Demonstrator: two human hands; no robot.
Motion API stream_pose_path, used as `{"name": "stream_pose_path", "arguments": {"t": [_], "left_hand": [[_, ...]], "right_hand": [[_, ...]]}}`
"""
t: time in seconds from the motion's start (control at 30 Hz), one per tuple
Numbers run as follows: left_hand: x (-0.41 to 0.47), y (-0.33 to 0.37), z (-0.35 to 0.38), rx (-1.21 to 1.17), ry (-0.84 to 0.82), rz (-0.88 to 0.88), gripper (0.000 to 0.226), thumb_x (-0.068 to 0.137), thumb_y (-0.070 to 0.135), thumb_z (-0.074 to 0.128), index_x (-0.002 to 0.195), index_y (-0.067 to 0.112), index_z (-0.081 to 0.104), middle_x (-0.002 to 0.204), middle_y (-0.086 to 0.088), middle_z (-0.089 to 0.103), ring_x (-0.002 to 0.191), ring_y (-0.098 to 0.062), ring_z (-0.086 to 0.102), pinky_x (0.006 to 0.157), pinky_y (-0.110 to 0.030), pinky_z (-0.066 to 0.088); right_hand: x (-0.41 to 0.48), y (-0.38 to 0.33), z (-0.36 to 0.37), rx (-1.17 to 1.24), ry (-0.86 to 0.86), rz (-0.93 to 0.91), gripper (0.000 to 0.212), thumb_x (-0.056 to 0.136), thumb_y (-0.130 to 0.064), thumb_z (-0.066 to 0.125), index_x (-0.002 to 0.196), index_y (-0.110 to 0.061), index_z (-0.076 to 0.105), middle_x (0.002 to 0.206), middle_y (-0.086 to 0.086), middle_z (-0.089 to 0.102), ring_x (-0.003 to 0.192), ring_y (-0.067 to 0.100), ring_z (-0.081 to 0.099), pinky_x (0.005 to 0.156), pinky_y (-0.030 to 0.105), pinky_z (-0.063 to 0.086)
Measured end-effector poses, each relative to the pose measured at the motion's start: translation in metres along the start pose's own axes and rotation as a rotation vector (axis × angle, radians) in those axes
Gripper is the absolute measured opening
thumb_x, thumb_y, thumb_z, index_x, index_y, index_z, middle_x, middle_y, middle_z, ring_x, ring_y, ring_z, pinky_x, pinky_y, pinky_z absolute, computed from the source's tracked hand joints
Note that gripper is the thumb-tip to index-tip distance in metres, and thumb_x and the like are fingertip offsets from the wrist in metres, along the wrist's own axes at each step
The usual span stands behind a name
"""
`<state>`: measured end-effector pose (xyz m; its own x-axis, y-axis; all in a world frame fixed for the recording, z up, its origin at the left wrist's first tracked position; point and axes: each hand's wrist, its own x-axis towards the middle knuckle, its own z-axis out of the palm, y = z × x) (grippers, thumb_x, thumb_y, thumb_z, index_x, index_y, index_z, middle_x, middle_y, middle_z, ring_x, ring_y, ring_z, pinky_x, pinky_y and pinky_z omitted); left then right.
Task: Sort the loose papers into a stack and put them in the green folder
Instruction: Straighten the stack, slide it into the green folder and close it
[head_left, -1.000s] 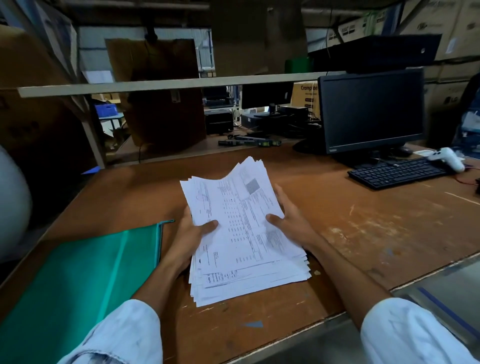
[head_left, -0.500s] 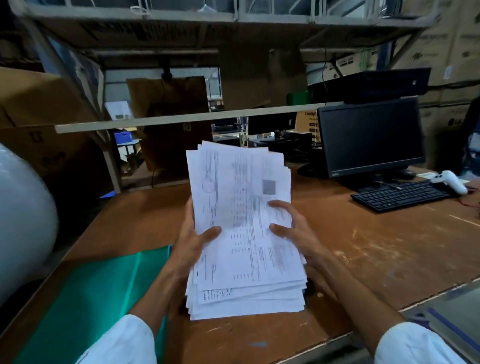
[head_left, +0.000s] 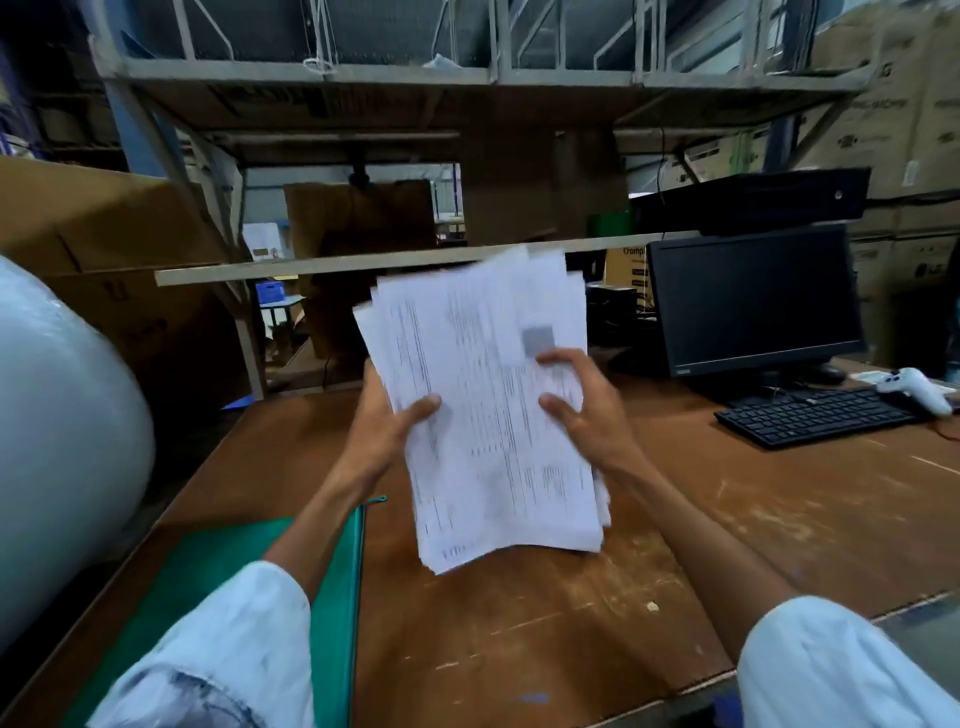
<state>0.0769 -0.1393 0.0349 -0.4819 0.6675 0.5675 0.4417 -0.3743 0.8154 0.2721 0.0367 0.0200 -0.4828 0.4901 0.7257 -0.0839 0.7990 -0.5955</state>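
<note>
Held on end over the worn desk (head_left: 727, 519): loose papers (head_left: 488, 415), top edges fanned and blurred, pinched at the left edge by the left hand (head_left: 384, 431), thumb across the front and fingers hidden behind, and clasped at the right edge by the right hand (head_left: 587, 410), fingers (head_left: 558, 358) spread. Best squared, by the look of it, by easing both grips and tapping the bottom edge on the wood until corners meet. Lying flat at the desk's near left, partly under the left forearm: the green folder (head_left: 332, 597).

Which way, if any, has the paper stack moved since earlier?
Yes. The paper stack rose against the monitor: its top, earlier level with the screen's bottom, now nears the screen's top.
</note>
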Motion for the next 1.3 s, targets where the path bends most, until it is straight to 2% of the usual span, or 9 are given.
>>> {"name": "stream_pose_path", "arguments": {"t": [0.23, 0.33, 0.4, 0.5, 0.67, 0.83, 0.97, 1.2, 1.3], "left_hand": [[-0.001, -0.018, 0.021, 0.075, 0.131, 0.022, 0.047, 0.099, 0.002, 0.054, 0.139, 0.019, 0.033, 0.130, 0.000, 0.057, 0.117, -0.013, 0.061, 0.100, -0.046, 0.054], [0.011, -0.006, 0.021, 0.117, 0.122, 0.075, 0.050, 0.102, 0.004, 0.049, 0.146, 0.020, 0.029, 0.131, 0.005, 0.056, 0.116, -0.009, 0.060, 0.098, -0.044, 0.055], [0.017, 0.002, 0.017, 0.125, 0.097, 0.107, 0.056, 0.102, 0.007, 0.050, 0.149, 0.024, 0.024, 0.133, 0.011, 0.054, 0.118, -0.003, 0.059, 0.094, -0.035, 0.056], [0.009, -0.007, 0.015, 0.092, 0.071, 0.092, 0.075, 0.098, 0.009, 0.061, 0.155, 0.026, 0.015, 0.135, 0.014, 0.052, 0.116, 0.002, 0.060, 0.084, -0.022, 0.057], [-0.011, -0.037, 0.025, 0.136, 0.110, 0.029, 0.066, 0.098, 0.000, 0.054, 0.151, 0.026, 0.025, 0.136, 0.010, 0.054, 0.120, -0.006, 0.058, 0.100, -0.048, 0.053], [0.012, -0.005, 0.024, 0.126, 0.130, 0.085, 0.055, 0.098, 0.005, 0.050, 0.147, 0.020, 0.028, 0.129, 0.013, 0.058, 0.112, 0.002, 0.062, 0.089, -0.028, 0.057], [0.016, 0.003, 0.014, 0.026, 0.087, 0.075, 0.063, 0.090, 0.031, 0.064, 0.142, 0.021, 0.031, 0.130, 0.010, 0.060, 0.114, -0.009, 0.065, 0.088, -0.033, 0.059], [0.001, -0.026, 0.025, -0.011, 0.172, -0.035, 0.043, 0.096, 0.028, 0.063, 0.132, 0.027, 0.040, 0.124, 0.005, 0.063, 0.111, -0.018, 0.067, 0.092, -0.051, 0.057], [0.013, -0.009, 0.026, 0.068, 0.194, 0.048, 0.030, 0.103, 0.021, 0.054, 0.129, 0.026, 0.039, 0.117, 0.015, 0.062, 0.102, -0.004, 0.067, 0.086, -0.038, 0.059]], "right_hand": [[-0.020, -0.003, 0.011, 0.111, -0.019, 0.034, 0.077, 0.092, -0.034, 0.053, 0.156, -0.040, 0.010, 0.133, -0.038, 0.052, 0.118, -0.003, 0.060, 0.086, 0.014, 0.053], [-0.006, -0.014, 0.005, 0.094, 0.019, -0.021, 0.087, 0.087, -0.059, 0.047, 0.155, -0.045, -0.005, 0.140, -0.040, 0.043, 0.120, 0.001, 0.059, 0.089, 0.029, 0.055], [0.001, -0.015, 0.001, 0.110, 0.031, -0.027, 0.086, 0.092, -0.046, 0.052, 0.154, -0.046, -0.008, 0.140, -0.046, 0.038, 0.122, -0.002, 0.056, 0.097, 0.046, 0.052], [-0.007, -0.002, 0.004, 0.171, 0.033, 0.055, 0.092, 0.096, -0.028, 0.061, 0.155, -0.043, -0.008, 0.137, -0.044, 0.044, 0.118, -0.004, 0.059, 0.098, 0.054, 0.052], [-0.026, 0.007, 0.011, 0.242, 0.049, 0.086, 0.097, 0.080, -0.069, 0.058, 0.157, -0.032, 0.014, 0.143, -0.020, 0.052, 0.125, 0.010, 0.059, 0.095, 0.052, 0.054], [0.004, -0.006, 0.004, 0.166, 0.129, 0.036, 0.068, 0.099, -0.024, 0.053, 0.156, -0.032, 0.016, 0.132, -0.017, 0.060, 0.114, 0.016, 0.067, 0.086, 0.054, 0.058], [0.010, -0.001, -0.005, 0.193, 0.063, 0.106, 0.071, 0.098, -0.035, 0.058, 0.155, -0.037, 0.015, 0.125, -0.009, 0.065, 0.105, 0.020, 0.070, 0.080, 0.052, 0.060], [-0.017, 0.014, 0.017, 0.170, 0.060, 0.183, 0.041, 0.102, -0.018, 0.053, 0.137, -0.030, 0.034, 0.107, -0.034, 0.065, 0.097, 0.001, 0.069, 0.075, 0.038, 0.059], [-0.002, -0.001, 0.015, 0.123, 0.095, 0.143, 0.041, 0.104, -0.021, 0.049, 0.139, -0.030, 0.031, 0.107, -0.032, 0.065, 0.095, -0.003, 0.068, 0.070, 0.024, 0.057]]}}
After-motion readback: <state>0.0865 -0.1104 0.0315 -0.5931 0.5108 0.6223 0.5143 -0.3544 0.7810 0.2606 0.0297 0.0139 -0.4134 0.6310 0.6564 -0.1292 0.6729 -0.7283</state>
